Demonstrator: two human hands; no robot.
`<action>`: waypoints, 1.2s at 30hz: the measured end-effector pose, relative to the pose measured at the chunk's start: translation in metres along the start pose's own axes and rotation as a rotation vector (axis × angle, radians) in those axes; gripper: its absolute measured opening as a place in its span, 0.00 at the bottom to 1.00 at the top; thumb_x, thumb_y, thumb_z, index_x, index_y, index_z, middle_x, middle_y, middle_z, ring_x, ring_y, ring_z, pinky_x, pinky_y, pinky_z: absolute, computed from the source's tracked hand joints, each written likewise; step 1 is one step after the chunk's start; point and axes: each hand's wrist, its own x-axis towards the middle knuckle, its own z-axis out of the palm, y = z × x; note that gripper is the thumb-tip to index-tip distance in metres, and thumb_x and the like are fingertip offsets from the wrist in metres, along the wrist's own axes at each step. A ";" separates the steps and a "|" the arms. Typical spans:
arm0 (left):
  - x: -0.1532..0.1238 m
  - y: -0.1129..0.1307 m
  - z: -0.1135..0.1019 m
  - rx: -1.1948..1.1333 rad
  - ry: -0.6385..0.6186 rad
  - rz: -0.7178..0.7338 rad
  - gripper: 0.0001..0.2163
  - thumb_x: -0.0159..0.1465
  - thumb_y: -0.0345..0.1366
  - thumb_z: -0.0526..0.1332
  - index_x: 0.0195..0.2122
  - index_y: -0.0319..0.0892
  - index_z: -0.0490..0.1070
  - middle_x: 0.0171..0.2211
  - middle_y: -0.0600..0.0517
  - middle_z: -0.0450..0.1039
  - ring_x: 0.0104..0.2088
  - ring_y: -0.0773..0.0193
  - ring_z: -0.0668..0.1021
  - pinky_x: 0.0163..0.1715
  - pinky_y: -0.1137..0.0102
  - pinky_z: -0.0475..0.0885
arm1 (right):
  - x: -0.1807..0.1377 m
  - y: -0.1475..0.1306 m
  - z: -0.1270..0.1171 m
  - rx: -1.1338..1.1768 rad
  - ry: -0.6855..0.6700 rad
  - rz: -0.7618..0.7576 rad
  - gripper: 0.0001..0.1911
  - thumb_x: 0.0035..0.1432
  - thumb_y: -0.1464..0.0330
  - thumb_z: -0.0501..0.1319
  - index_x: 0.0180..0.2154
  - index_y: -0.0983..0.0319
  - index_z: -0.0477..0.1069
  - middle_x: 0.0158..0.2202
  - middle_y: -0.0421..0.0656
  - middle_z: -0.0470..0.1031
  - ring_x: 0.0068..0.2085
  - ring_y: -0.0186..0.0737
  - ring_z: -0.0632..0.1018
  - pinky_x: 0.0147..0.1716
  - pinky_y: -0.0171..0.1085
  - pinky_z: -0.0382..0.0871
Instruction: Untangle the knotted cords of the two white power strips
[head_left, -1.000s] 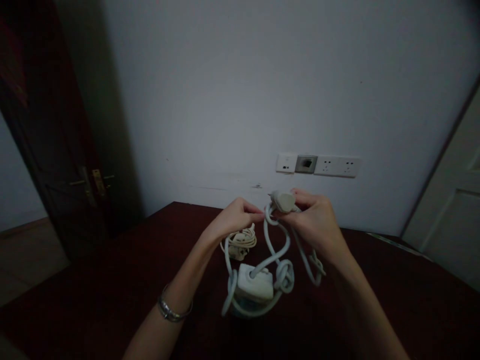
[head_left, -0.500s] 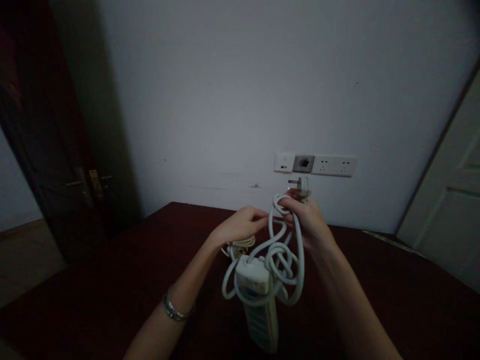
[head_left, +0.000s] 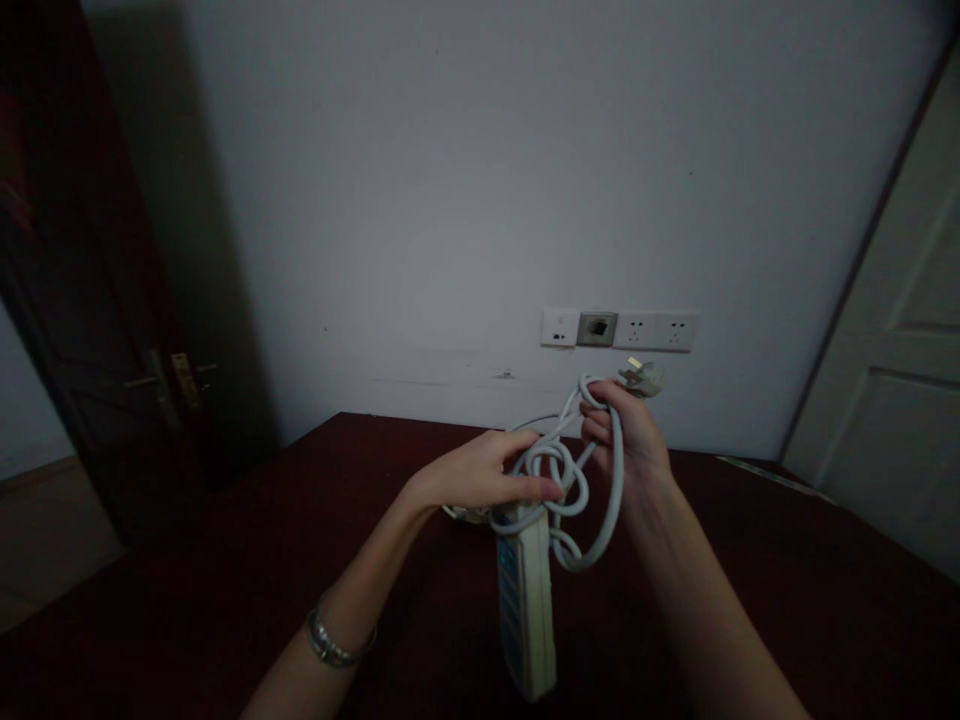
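A white power strip [head_left: 534, 605] with blue sockets hangs upright, its narrow edge partly facing me. Its thick white cord [head_left: 616, 490] is looped and knotted above it. My left hand [head_left: 480, 470] is closed on the knotted cord at the strip's top end, thumb in front; its other fingers are mostly hidden. My right hand [head_left: 630, 430] is closed round the cord's upper loops. Just above that hand, the plug [head_left: 643, 378] sticks out with its prongs pointing left. Behind my left hand a second, thinner cord bundle [head_left: 469, 514] lies on the table, mostly covered.
The dark red table [head_left: 360, 450] reaches a pale wall. Low on this wall is a row of sockets [head_left: 652, 332] with a grey outlet plate [head_left: 598, 328]. A dark door [head_left: 97, 380] stands at left, a pale door [head_left: 900, 400] at right.
My left hand has moved from the loose loops onto the cord at the strip's top. My right hand has shifted right with the plug, and the strip has turned edge-on.
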 end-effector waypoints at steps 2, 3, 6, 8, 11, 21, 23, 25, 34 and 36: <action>0.002 0.002 0.005 -0.018 0.019 -0.011 0.17 0.57 0.47 0.61 0.39 0.38 0.68 0.31 0.53 0.69 0.30 0.68 0.69 0.31 0.73 0.65 | 0.000 -0.003 -0.001 -0.004 0.035 -0.017 0.17 0.35 0.79 0.62 0.24 0.61 0.54 0.14 0.29 0.58 0.11 0.18 0.51 0.05 0.20 0.41; 0.004 0.003 0.007 -0.033 0.035 -0.006 0.17 0.57 0.47 0.61 0.38 0.38 0.68 0.30 0.54 0.68 0.30 0.69 0.68 0.31 0.73 0.65 | 0.000 -0.004 -0.002 -0.008 0.051 -0.029 0.17 0.35 0.79 0.62 0.24 0.61 0.54 0.14 0.29 0.58 0.11 0.18 0.51 0.05 0.20 0.41; 0.007 0.005 0.013 -0.070 0.095 0.024 0.16 0.55 0.46 0.62 0.37 0.38 0.67 0.29 0.55 0.65 0.29 0.69 0.66 0.30 0.73 0.63 | 0.000 -0.006 -0.003 -0.027 0.065 -0.061 0.17 0.35 0.79 0.62 0.24 0.61 0.54 0.13 0.29 0.56 0.11 0.18 0.51 0.06 0.21 0.40; 0.007 0.007 0.014 -0.075 0.140 0.034 0.15 0.55 0.45 0.63 0.35 0.38 0.67 0.28 0.55 0.64 0.28 0.70 0.65 0.28 0.74 0.62 | 0.002 -0.007 -0.005 -0.055 0.059 -0.081 0.16 0.35 0.78 0.62 0.24 0.61 0.54 0.13 0.29 0.55 0.11 0.18 0.50 0.06 0.21 0.40; 0.004 0.010 0.014 -0.013 0.188 0.041 0.13 0.56 0.44 0.62 0.32 0.39 0.66 0.26 0.57 0.62 0.26 0.71 0.63 0.27 0.75 0.60 | 0.005 -0.007 -0.008 -0.111 0.068 -0.145 0.16 0.35 0.77 0.63 0.23 0.61 0.55 0.13 0.29 0.54 0.11 0.19 0.51 0.06 0.22 0.41; 0.001 0.010 0.015 0.066 0.241 0.004 0.19 0.52 0.47 0.65 0.36 0.41 0.60 0.26 0.56 0.68 0.25 0.70 0.66 0.25 0.75 0.59 | 0.008 -0.010 -0.013 -0.159 0.112 -0.207 0.17 0.35 0.77 0.64 0.24 0.61 0.56 0.14 0.28 0.53 0.11 0.19 0.51 0.07 0.23 0.41; 0.000 0.012 0.015 0.114 0.269 0.030 0.20 0.52 0.47 0.66 0.36 0.41 0.60 0.25 0.56 0.67 0.25 0.71 0.65 0.24 0.75 0.58 | 0.010 -0.010 -0.014 -0.160 0.113 -0.203 0.17 0.34 0.77 0.64 0.24 0.61 0.56 0.14 0.28 0.53 0.11 0.19 0.52 0.07 0.22 0.41; -0.003 0.014 0.014 0.163 0.296 0.042 0.21 0.51 0.48 0.66 0.37 0.41 0.60 0.24 0.57 0.66 0.23 0.71 0.65 0.23 0.75 0.58 | 0.011 -0.010 -0.016 -0.166 0.122 -0.203 0.17 0.34 0.77 0.64 0.24 0.61 0.56 0.13 0.28 0.53 0.11 0.19 0.52 0.07 0.22 0.41; -0.006 0.021 0.010 0.303 0.043 0.174 0.23 0.54 0.41 0.65 0.49 0.42 0.63 0.43 0.48 0.72 0.39 0.60 0.75 0.38 0.69 0.67 | 0.012 -0.013 -0.017 -0.162 0.136 -0.187 0.17 0.33 0.78 0.63 0.23 0.61 0.55 0.12 0.27 0.52 0.11 0.19 0.51 0.06 0.22 0.42; -0.004 0.020 0.009 0.323 -0.013 0.210 0.24 0.54 0.39 0.65 0.52 0.44 0.62 0.47 0.47 0.70 0.44 0.59 0.74 0.42 0.67 0.66 | 0.011 -0.013 -0.017 -0.151 0.140 -0.173 0.17 0.34 0.78 0.63 0.23 0.61 0.55 0.12 0.27 0.52 0.11 0.19 0.51 0.05 0.22 0.42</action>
